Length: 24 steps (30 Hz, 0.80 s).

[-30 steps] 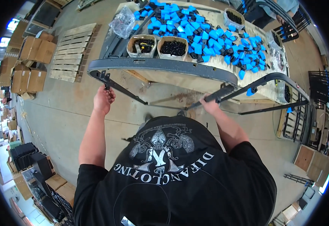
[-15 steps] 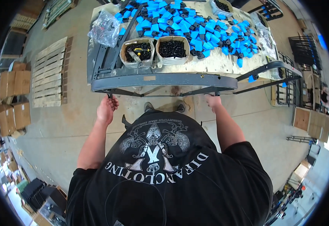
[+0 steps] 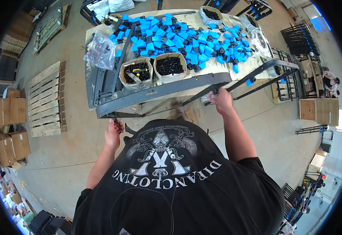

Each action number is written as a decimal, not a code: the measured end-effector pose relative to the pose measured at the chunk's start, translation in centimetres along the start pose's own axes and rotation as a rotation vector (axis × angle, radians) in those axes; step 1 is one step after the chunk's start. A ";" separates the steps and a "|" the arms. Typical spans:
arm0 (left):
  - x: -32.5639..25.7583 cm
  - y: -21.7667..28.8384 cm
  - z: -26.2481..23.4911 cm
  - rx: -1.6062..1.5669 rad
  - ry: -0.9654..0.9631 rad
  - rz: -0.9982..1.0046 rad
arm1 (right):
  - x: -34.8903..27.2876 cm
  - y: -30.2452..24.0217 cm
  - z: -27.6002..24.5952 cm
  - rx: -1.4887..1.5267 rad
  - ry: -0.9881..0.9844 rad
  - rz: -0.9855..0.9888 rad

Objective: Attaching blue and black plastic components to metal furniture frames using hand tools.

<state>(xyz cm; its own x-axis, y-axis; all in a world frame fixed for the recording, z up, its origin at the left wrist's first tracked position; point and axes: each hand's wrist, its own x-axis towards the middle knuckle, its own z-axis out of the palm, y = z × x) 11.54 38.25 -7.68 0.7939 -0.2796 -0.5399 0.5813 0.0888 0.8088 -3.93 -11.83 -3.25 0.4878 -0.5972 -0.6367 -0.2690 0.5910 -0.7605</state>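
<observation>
One curved black metal frame (image 3: 163, 89) slants along the near edge of the tabletop, between it and the person. The left hand (image 3: 114, 131) is at the frame's left end, its fingers curled under the bar, though I cannot tell whether they pinch it. The right hand (image 3: 221, 101) is near the other end, fingers bent beside a small dark fitting (image 3: 216, 91); their grip is blurred. To the right, a second frame (image 3: 280, 62) stands against the edge. The tabletop (image 3: 251, 62) is pale wood, heaped across its middle with blue-and-black pieces (image 3: 178, 37). Before the heap sit two pale tubs of small black parts, the left tub (image 3: 143, 84) also holding a yellow-and-black tool (image 3: 141, 70), the right tub (image 3: 171, 78) just beside it. A clear plastic bag (image 3: 100, 51) lies at the left. Beyond, on the grey concrete floor (image 3: 73, 156), are a slatted wooden pallet (image 3: 45, 100) and cardboard boxes (image 3: 10, 111) to the left; dark racked frames (image 3: 300, 39) and another person (image 3: 330, 82) are off to the right.
</observation>
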 end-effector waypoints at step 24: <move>3.8 -1.6 3.2 -0.289 0.180 -0.053 | 5.2 6.7 -4.1 -0.329 -0.051 -0.178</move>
<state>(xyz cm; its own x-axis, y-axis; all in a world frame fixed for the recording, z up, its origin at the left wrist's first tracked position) 13.05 34.01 -10.26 0.7651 -0.1203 -0.6326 0.6286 0.3527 0.6932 -6.65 -13.19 -12.22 0.5892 -0.6424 -0.4901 -0.4245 0.2701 -0.8642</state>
